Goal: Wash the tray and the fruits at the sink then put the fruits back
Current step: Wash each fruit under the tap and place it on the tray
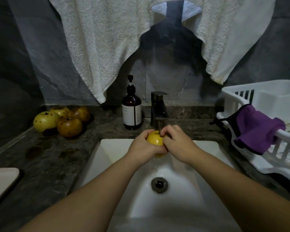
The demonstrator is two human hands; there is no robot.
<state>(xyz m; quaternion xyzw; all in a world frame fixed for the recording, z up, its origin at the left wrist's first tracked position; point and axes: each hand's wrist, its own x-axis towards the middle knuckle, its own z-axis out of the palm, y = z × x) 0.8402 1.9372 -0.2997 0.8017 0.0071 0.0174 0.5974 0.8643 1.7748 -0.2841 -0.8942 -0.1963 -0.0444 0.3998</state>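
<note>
At the worktop's (60, 158) front left edge we see the rounded corner of a pale tray (2, 180), lying flat and mostly cut off by the frame. Toward the back left corner sits a cluster of four fruits (62, 120), yellow-green and brown, spotted with dark specks and touching one another. Behind them a white towel (97, 44) hangs down the wall. Further right, near the back edge, an amber soap bottle (132, 111) with a black pump stands upright, just beside a dark faucet (158, 108) that pours a thin stream of water. Below the faucet, set into the worktop, is the white sink (187, 195) with its round drain (159, 184). Above the basin, under the stream, our left hand (145, 149) cups a yellow fruit (155, 139) from the left and beneath, its grip curled round it. Our right hand (178, 145) meets the same fruit from the right, its grip also closed on it, fingers (167, 131) bent over the top where the water lands. At the worktop's right edge stands a white dish rack (274, 101), and a purple cloth (258, 131) with dark trim drapes over its near rim.
</note>
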